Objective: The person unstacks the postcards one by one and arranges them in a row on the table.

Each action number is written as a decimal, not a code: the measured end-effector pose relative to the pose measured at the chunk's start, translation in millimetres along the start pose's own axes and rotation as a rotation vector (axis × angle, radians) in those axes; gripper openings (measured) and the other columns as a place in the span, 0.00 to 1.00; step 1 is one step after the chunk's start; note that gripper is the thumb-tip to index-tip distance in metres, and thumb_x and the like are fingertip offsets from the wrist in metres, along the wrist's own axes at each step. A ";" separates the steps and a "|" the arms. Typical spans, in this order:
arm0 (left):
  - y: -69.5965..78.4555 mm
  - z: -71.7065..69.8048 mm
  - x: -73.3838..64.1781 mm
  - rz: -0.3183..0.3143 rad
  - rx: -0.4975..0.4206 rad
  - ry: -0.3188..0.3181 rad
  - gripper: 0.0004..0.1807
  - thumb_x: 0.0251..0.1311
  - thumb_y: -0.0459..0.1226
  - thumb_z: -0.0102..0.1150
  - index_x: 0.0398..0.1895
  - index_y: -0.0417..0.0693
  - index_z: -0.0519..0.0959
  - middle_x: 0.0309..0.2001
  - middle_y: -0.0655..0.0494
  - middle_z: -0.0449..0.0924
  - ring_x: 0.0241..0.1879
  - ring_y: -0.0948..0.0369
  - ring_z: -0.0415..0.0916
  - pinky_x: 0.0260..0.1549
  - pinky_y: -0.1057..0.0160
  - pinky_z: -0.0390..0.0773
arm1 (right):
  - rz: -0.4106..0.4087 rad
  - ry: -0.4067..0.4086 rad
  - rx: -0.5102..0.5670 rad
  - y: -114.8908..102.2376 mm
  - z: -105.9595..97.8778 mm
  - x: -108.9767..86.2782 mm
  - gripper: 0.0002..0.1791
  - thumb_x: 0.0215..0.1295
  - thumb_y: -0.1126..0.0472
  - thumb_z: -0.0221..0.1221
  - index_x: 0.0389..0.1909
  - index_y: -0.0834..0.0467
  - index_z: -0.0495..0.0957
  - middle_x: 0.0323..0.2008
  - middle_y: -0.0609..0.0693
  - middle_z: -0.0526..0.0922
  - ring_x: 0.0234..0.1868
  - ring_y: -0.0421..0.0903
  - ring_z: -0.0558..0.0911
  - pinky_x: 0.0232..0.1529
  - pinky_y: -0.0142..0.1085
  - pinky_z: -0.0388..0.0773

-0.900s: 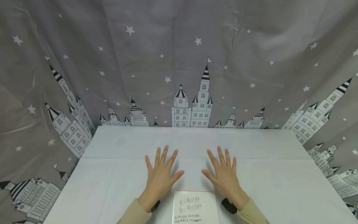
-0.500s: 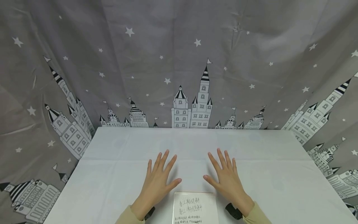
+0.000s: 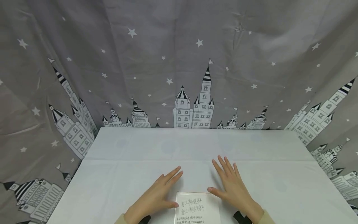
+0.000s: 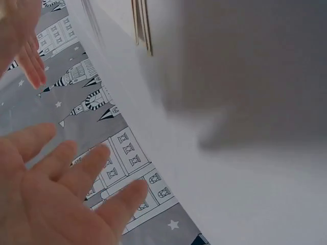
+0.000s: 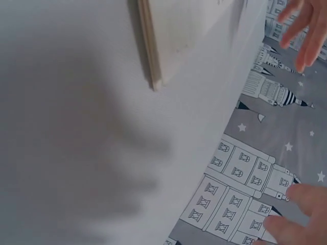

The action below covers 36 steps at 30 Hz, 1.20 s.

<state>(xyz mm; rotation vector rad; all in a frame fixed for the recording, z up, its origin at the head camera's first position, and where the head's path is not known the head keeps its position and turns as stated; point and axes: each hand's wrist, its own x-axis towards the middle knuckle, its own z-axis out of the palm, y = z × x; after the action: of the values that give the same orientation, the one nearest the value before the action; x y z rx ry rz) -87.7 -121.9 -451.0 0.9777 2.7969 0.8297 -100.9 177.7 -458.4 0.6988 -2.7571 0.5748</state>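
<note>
A flat whitish pad or booklet (image 3: 197, 207) with rows of handwritten characters lies on the white table, cut off by the bottom of the head view. Its layered, tan edges show in the right wrist view, where the pad (image 5: 179, 38) lies flat. My left hand (image 3: 155, 197) hovers at the pad's left side, fingers extended, thumb near its left edge. On the right, my right hand (image 3: 235, 189) is spread in the air beside the pad's far right corner. Both hands are without anything in them. The lower part of the pad is out of frame.
The white-covered table (image 3: 134, 146) reaches back to a grey curtain (image 3: 156, 40) printed with castles and stars. Black straps (image 3: 241, 217) sit at the wrists. Soft shadows of the hands fall on the tabletop.
My left hand has drawn back and turned inward, its thumb coming to the pad's left edge. My right hand has moved slightly back toward me. The pad stays in place.
</note>
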 end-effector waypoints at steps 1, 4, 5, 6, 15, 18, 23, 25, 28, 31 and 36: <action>0.0 1.1 -1.5 -0.001 -0.016 -0.026 0.56 0.43 0.47 0.74 0.75 0.48 0.53 0.75 0.54 0.46 0.69 0.51 0.56 0.64 0.40 0.54 | -0.009 -0.001 0.000 0.2 -0.4 -2.2 0.50 0.53 0.38 0.64 0.72 0.58 0.57 0.72 0.60 0.54 0.72 0.61 0.49 0.66 0.63 0.44; 1.0 3.6 -5.4 0.022 -0.027 -0.065 0.60 0.40 0.48 0.75 0.75 0.46 0.51 0.75 0.52 0.46 0.69 0.51 0.56 0.64 0.40 0.56 | -0.036 -0.003 0.018 1.1 -0.5 -9.0 0.53 0.50 0.39 0.66 0.73 0.58 0.56 0.72 0.60 0.54 0.71 0.62 0.52 0.70 0.54 0.37; 1.2 4.3 -6.5 0.026 -0.023 -0.075 0.61 0.39 0.48 0.76 0.75 0.46 0.50 0.75 0.52 0.46 0.69 0.51 0.56 0.64 0.41 0.56 | -0.051 0.002 0.021 1.5 -0.3 -11.4 0.53 0.49 0.39 0.66 0.73 0.58 0.56 0.72 0.59 0.54 0.71 0.61 0.52 0.71 0.50 0.34; 1.2 4.9 -7.7 0.031 -0.017 -0.082 0.62 0.37 0.49 0.76 0.75 0.45 0.49 0.75 0.51 0.46 0.69 0.51 0.55 0.63 0.41 0.56 | -0.065 0.007 0.024 2.0 0.0 -13.8 0.54 0.49 0.39 0.66 0.73 0.58 0.56 0.72 0.59 0.54 0.71 0.60 0.53 0.72 0.46 0.32; 2.2 11.1 -17.8 0.034 -0.016 -0.110 0.64 0.36 0.55 0.73 0.77 0.50 0.46 0.75 0.54 0.47 0.72 0.54 0.49 0.65 0.41 0.53 | -0.148 0.025 0.098 2.4 5.4 -33.9 0.55 0.52 0.31 0.60 0.73 0.59 0.53 0.72 0.57 0.54 0.73 0.50 0.49 0.70 0.32 0.27; 2.3 13.8 -20.3 0.035 -0.020 -0.105 0.63 0.38 0.58 0.71 0.76 0.52 0.47 0.75 0.53 0.48 0.71 0.55 0.50 0.64 0.40 0.54 | -0.172 0.018 0.127 1.3 7.5 -37.5 0.56 0.54 0.26 0.54 0.73 0.60 0.53 0.72 0.58 0.55 0.73 0.51 0.50 0.69 0.30 0.26; 2.6 18.5 -22.2 0.026 -0.008 -0.098 0.61 0.41 0.70 0.61 0.76 0.53 0.49 0.74 0.53 0.49 0.71 0.54 0.51 0.62 0.37 0.57 | -0.193 -0.006 0.162 1.4 12.7 -43.7 0.57 0.55 0.22 0.47 0.73 0.61 0.53 0.73 0.57 0.53 0.71 0.51 0.55 0.70 0.30 0.32; 3.4 20.7 -23.1 0.029 0.008 -0.090 0.62 0.40 0.73 0.57 0.76 0.52 0.50 0.74 0.52 0.50 0.71 0.54 0.52 0.61 0.37 0.58 | -0.193 -0.022 0.162 1.7 15.7 -46.9 0.57 0.55 0.21 0.43 0.73 0.61 0.52 0.72 0.58 0.54 0.71 0.51 0.56 0.71 0.41 0.45; 4.9 24.3 -25.1 0.038 0.044 -0.071 0.62 0.41 0.75 0.54 0.75 0.50 0.52 0.74 0.51 0.51 0.71 0.54 0.52 0.61 0.38 0.60 | -0.191 -0.052 0.146 2.0 20.6 -52.6 0.59 0.53 0.19 0.40 0.74 0.60 0.51 0.71 0.60 0.55 0.70 0.51 0.59 0.61 0.56 0.62; 6.2 28.0 -26.8 0.046 0.077 -0.058 0.60 0.43 0.75 0.51 0.75 0.51 0.54 0.73 0.51 0.53 0.70 0.55 0.54 0.60 0.38 0.61 | -0.170 -0.083 0.139 1.3 25.4 -59.7 0.60 0.50 0.21 0.49 0.74 0.58 0.51 0.71 0.61 0.57 0.68 0.51 0.63 0.54 0.59 0.68; 6.6 33.5 -29.5 0.076 0.124 -0.055 0.57 0.48 0.75 0.47 0.75 0.52 0.53 0.72 0.51 0.55 0.69 0.55 0.56 0.59 0.37 0.62 | -0.134 -0.102 0.098 -1.0 31.8 -69.3 0.62 0.44 0.25 0.61 0.75 0.55 0.50 0.70 0.58 0.58 0.66 0.53 0.67 0.55 0.54 0.70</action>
<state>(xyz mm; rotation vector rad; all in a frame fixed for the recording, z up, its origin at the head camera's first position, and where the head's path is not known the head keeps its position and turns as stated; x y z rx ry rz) -52.8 -119.3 -479.5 1.1134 2.8088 0.6326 -45.2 191.2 -508.7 0.9526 -2.7621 0.6664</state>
